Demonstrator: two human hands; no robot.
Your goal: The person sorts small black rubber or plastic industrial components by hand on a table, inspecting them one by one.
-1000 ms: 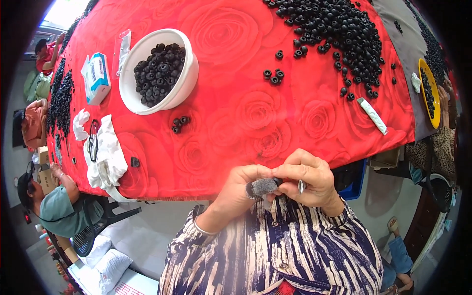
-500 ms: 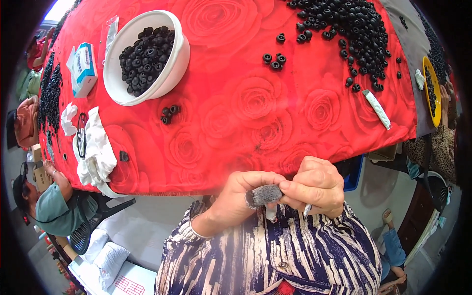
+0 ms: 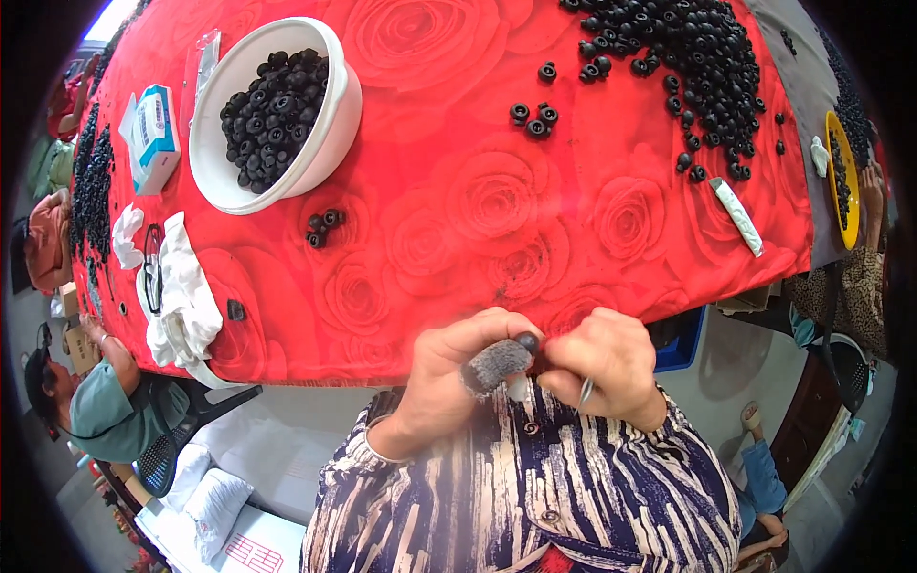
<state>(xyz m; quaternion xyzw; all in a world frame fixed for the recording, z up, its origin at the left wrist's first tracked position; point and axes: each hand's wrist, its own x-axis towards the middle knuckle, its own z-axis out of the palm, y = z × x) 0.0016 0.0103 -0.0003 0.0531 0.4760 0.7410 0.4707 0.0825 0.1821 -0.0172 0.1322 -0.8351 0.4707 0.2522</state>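
Observation:
My left hand point(image 3: 444, 368) is closed at the table's near edge, pinching a small round black rubber-like piece point(image 3: 527, 341) between thumb and forefinger. A grey fuzzy wrap point(image 3: 495, 369) covers one of its fingers. Close beside it, my right hand point(image 3: 609, 368) is curled round a thin silvery tool point(image 3: 586, 392), whose tip points down toward my striped shirt; its exact kind cannot be made out. Similar black ring-topped pieces fill a white bowl point(image 3: 339, 119) at the far left. A large pile of black pieces point(image 3: 716, 86) lies at the far right.
A red rose-patterned cloth point(image 3: 420, 286) covers the table. On the left are a tissue box point(image 3: 153, 138), white cloth gloves point(image 3: 184, 306) and a black cord loop point(image 3: 153, 267). A white wrapped stick point(image 3: 737, 218) lies right. Other people sit at both sides, one by a yellow tray point(image 3: 850, 181).
The black piece now shows at my left fingertips. My right hand has turned, its fingers curled tighter, and the silvery tool shows more. The view has shifted slightly.

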